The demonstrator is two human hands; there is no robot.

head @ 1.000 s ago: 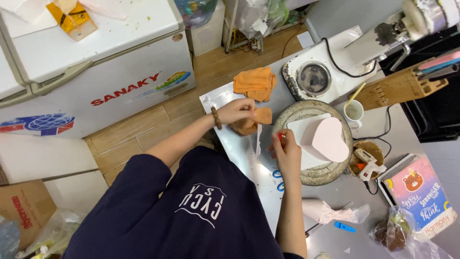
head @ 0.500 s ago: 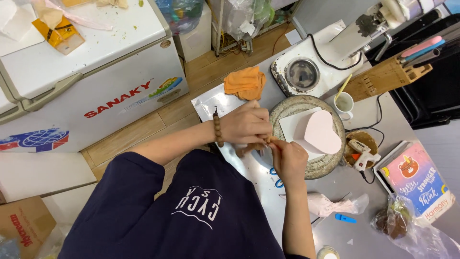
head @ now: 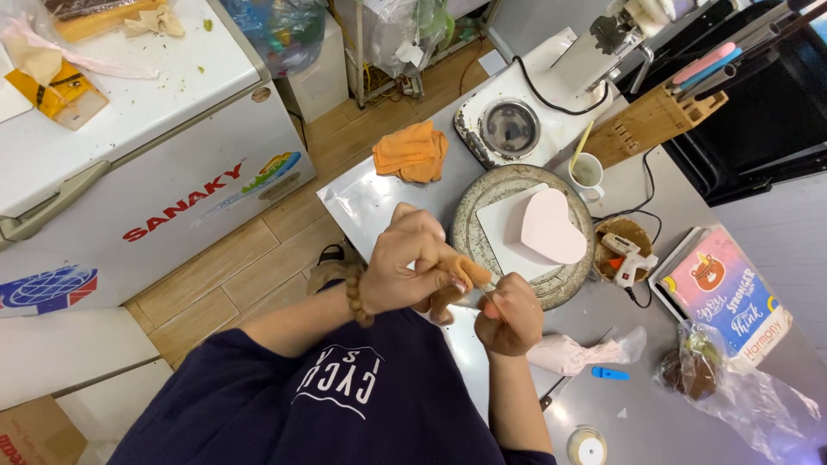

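Note:
My left hand (head: 412, 263), a bead bracelet on its wrist, is closed around a small orange cloth (head: 455, 277). That cloth is pressed against a thin metal tool (head: 484, 294) which my right hand (head: 510, 315) grips by the handle. The two hands meet over the steel table's near edge, just left of a round turntable (head: 472, 215). On the turntable lies a white square board bearing a pink heart-shaped cake (head: 551, 226). Most of the tool is hidden by my fingers and the cloth.
A folded orange cloth (head: 412, 151) lies on the steel table (head: 362, 202). Around the turntable are a cup (head: 587, 170), a glue gun (head: 624, 252), a piping bag (head: 579, 353), a wooden knife block (head: 659, 120) and a white appliance (head: 521, 125). A white chest freezer (head: 146, 164) stands left.
My left hand has brought the small orange cloth from the table beside the turntable over to the tool in my right hand. Both hands now meet closer to my body.

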